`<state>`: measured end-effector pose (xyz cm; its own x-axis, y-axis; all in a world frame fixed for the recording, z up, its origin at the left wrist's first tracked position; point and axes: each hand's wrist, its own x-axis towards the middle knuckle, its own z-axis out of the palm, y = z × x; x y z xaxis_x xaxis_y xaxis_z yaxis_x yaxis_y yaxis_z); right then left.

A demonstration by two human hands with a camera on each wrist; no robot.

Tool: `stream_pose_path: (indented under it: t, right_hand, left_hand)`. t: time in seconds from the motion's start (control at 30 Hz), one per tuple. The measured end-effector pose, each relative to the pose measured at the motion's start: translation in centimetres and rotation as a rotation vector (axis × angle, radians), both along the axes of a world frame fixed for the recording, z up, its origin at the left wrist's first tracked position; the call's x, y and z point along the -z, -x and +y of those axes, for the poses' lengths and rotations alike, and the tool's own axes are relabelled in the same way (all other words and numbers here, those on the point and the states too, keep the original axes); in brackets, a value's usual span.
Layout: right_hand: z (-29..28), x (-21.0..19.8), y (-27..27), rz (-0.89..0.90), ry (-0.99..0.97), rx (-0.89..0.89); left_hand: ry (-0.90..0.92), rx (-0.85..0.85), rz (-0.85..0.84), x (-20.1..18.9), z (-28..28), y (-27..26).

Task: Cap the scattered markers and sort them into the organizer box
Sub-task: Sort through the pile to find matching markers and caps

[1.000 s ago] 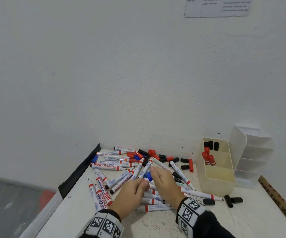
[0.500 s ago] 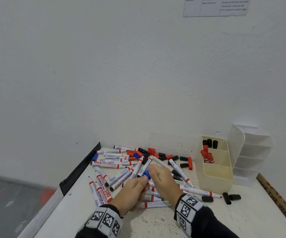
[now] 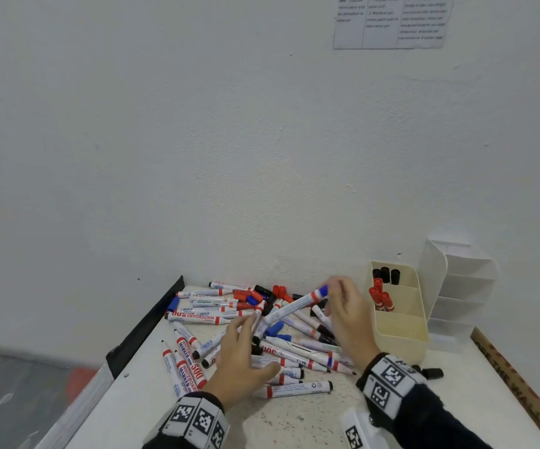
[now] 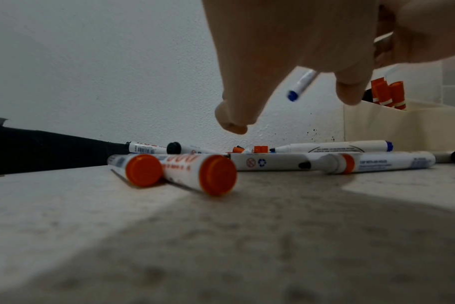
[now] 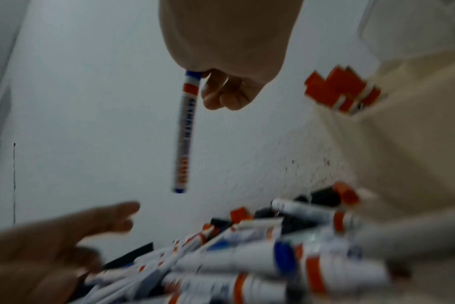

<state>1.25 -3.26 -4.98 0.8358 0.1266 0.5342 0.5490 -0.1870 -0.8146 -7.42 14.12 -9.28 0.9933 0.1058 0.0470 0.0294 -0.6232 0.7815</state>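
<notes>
From the head view, your right hand point(image 3: 348, 314) has come up off the pile since a second ago and now pinches the blue-ended marker point(image 3: 294, 306) by its far end, clear of the heap on the worktop point(image 3: 294, 422). Before, both hands were pressed together low over the markers; now your left hand point(image 3: 241, 361) has let go and hovers with fingers spread, holding nothing. That likely means this one is capped and ready for the organizer box point(image 3: 401, 332), just right of your hand, where red and black markers already stand. The marker's long axis slants from the raised end near your fingers down and left toward the pile.

From the left wrist view, your left hand's fingers point(image 4: 234, 115) hang loose above the worktop, and the blue tip of the marker point(image 4: 300, 86) points down between them.

From the right wrist view, blurred, the marker point(image 5: 183, 133) hangs nearly straight down from your right hand's fingertips point(image 5: 221, 92), gripped at the top end only, blue tip lowest. Most markers are not yet in the box.
</notes>
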Motion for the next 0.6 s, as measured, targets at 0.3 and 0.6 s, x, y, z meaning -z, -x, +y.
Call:
stream_pose_path:
  t: [0.3, 0.6]
  right_hand:
    - [-8.0, -3.3, -1.6, -0.184, 0.039, 0.263]
    - [-10.6, 1.7, -1.0, 0.020, 0.283, 0.216]
  left_hand:
    - [-0.191, 0.173, 0.197, 0.7, 0.0, 0.6]
    - [-0.360, 0.201, 0.126, 0.1, -0.2, 0.7]
